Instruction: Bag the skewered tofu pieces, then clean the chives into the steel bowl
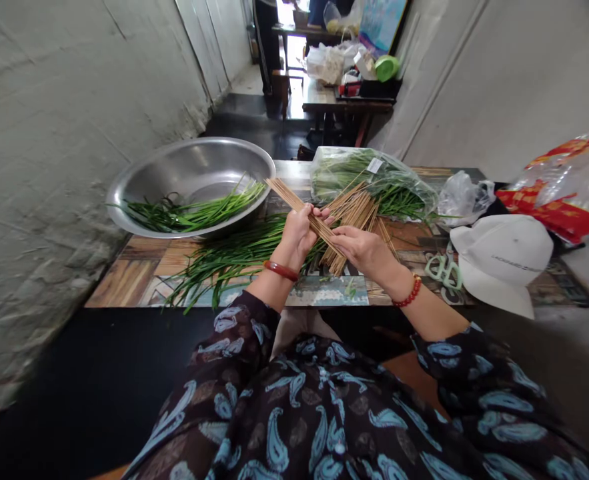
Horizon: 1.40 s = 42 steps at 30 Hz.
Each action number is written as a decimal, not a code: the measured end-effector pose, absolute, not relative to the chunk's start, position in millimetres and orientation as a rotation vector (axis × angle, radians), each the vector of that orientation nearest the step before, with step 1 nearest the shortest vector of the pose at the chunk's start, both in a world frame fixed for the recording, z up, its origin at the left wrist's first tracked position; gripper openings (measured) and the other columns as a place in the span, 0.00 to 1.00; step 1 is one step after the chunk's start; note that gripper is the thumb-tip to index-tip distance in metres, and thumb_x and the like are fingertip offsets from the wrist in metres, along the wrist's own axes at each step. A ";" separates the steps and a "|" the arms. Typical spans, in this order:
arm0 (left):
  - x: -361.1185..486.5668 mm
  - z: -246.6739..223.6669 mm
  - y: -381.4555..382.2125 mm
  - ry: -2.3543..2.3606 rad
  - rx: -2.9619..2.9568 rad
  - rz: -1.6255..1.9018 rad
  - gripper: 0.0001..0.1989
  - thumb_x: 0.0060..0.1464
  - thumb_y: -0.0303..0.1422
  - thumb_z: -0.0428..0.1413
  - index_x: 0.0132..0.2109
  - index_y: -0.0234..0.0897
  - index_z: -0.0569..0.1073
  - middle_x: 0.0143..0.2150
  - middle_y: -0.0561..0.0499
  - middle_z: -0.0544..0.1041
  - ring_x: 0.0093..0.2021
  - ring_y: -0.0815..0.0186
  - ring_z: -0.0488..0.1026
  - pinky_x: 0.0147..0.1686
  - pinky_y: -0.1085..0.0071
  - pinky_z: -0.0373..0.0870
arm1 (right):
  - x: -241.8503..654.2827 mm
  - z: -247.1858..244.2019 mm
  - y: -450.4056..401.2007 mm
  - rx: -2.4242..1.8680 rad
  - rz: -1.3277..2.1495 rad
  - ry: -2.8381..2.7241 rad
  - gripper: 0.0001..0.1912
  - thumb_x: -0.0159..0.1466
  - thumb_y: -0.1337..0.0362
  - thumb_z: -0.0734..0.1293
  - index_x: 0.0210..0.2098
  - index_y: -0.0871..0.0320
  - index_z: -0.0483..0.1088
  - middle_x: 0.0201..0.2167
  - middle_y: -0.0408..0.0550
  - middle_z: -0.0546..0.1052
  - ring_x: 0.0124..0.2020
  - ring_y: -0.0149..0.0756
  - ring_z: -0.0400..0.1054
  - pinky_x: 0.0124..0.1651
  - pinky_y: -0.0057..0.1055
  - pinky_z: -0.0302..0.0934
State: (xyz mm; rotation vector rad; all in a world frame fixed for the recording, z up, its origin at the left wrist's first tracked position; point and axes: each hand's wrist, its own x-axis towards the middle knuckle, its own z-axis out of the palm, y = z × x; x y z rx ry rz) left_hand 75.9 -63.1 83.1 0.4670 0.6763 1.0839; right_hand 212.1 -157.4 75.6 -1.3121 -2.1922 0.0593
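Observation:
My left hand (300, 232) is closed around a bundle of thin bamboo skewers (288, 193), which slants from upper left to lower right. At the lower end of this bundle, the fingers of my right hand (363, 252) pinch the skewers. A loose pile of more skewers (361, 208) lies on the table just beyond my hands. Long green garlic chives (224, 257) are spread to the left of my left hand, partly behind it. More chives fill a clear plastic bag (344, 167) behind the skewer pile.
A wide steel basin (194, 150) with chives in it stands on the patterned table (139, 257) at the left. To the right are pale green-handled scissors (444, 270), a white cap (504, 250), a crumpled plastic bag (464, 193) and a red-and-clear package (557, 193). Walls flank both sides.

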 end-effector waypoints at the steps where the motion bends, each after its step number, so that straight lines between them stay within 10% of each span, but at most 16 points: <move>1: 75.7 83.4 -63.9 0.677 0.469 1.085 0.15 0.66 0.24 0.45 0.29 0.35 0.63 0.20 0.57 0.66 0.29 0.70 0.75 0.49 0.60 0.74 | 211.4 75.4 -158.1 -1.351 -0.030 -2.255 0.12 0.71 0.68 0.59 0.45 0.56 0.75 0.47 0.52 0.77 0.43 0.36 0.74 0.43 0.30 0.67; 6: 76.9 84.4 -67.4 0.660 0.500 1.086 0.15 0.65 0.23 0.45 0.28 0.34 0.63 0.20 0.56 0.67 0.27 0.69 0.74 0.45 0.60 0.76 | 209.3 74.5 -156.5 -1.461 -0.366 -2.422 0.15 0.72 0.69 0.55 0.44 0.61 0.73 0.41 0.55 0.77 0.37 0.36 0.72 0.37 0.30 0.66; 14: 79.1 89.2 -69.0 0.696 0.502 1.065 0.17 0.66 0.23 0.44 0.27 0.34 0.62 0.20 0.56 0.67 0.26 0.70 0.74 0.42 0.67 0.76 | 216.9 73.1 -147.5 -1.217 -0.116 -2.311 0.11 0.71 0.70 0.57 0.44 0.60 0.70 0.48 0.58 0.72 0.53 0.44 0.68 0.54 0.44 0.67; 31: 77.6 85.0 -66.4 0.689 0.502 1.098 0.16 0.66 0.24 0.45 0.27 0.35 0.62 0.19 0.56 0.65 0.23 0.72 0.72 0.40 0.68 0.75 | 215.8 82.7 -147.3 -1.265 -0.547 -2.543 0.17 0.72 0.71 0.52 0.51 0.65 0.70 0.49 0.59 0.75 0.47 0.44 0.68 0.45 0.39 0.64; 42: 75.2 83.0 -65.5 0.679 0.494 1.091 0.15 0.65 0.24 0.45 0.28 0.35 0.63 0.20 0.57 0.65 0.27 0.70 0.74 0.46 0.60 0.75 | 223.4 91.4 -156.5 -1.286 -0.240 -2.472 0.14 0.71 0.67 0.58 0.52 0.58 0.70 0.40 0.53 0.74 0.42 0.40 0.67 0.45 0.36 0.63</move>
